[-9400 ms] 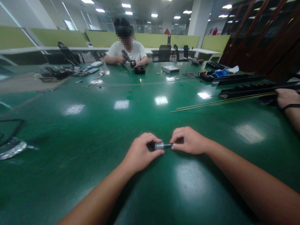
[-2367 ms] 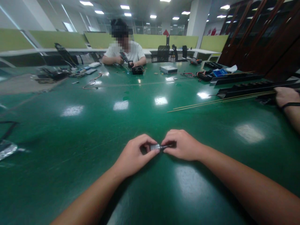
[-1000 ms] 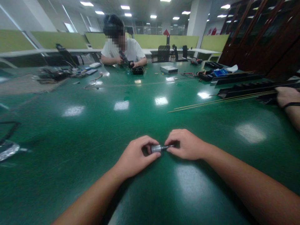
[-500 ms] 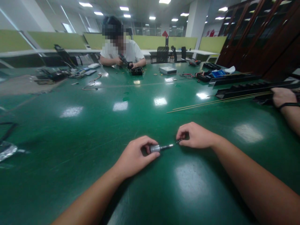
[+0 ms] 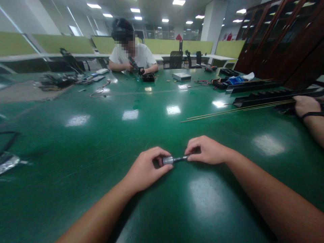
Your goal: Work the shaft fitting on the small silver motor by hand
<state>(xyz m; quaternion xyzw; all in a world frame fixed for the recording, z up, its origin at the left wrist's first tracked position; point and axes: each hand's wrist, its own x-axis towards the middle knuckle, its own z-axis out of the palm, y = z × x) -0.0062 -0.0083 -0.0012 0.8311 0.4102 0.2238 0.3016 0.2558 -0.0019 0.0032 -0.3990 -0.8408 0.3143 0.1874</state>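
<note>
At the near side of the green table (image 5: 101,148), I watch the left hand (image 5: 148,167) grasp a cylinder (image 5: 168,160) while the right hand (image 5: 209,150) pinches a small dark bit (image 5: 186,157) at the tip of its shaft (image 5: 178,159). I judge the step to be working that bit at the tip; the fingertips partly hide it, so I can't tell whether it is seated. The next move, to my mind, calls for a steady left grip and the bit in line with the shaft. The cylinder is silvery, lying sideways between the hands, its slim, darker shaft pointing right.
</note>
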